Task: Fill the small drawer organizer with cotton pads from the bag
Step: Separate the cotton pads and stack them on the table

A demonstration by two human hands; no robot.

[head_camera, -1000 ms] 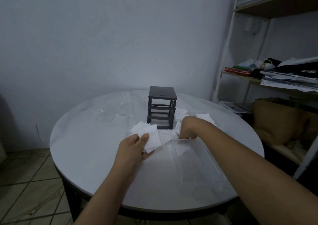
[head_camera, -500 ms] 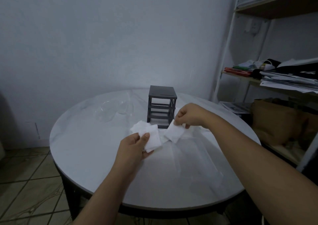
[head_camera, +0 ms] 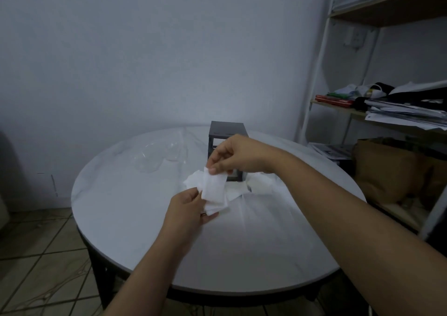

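A dark grey drawer organizer stands at the back middle of the round white table, its lower part hidden behind my right hand. My left hand holds a small stack of white cotton pads above the table. My right hand pinches one cotton pad by its top edge and holds it against that stack. More loose pads lie at the organizer's foot. A clear plastic bag lies flat on the table below my right forearm.
Clear plastic drawers lie on the table left of the organizer. A shelf unit with papers and clothes stands at the right, a brown bag under it. Tiled floor shows at the lower left.
My right hand lifted a pad out of the bag and carried it left and up to the stack in my left hand. The left hand has barely moved.
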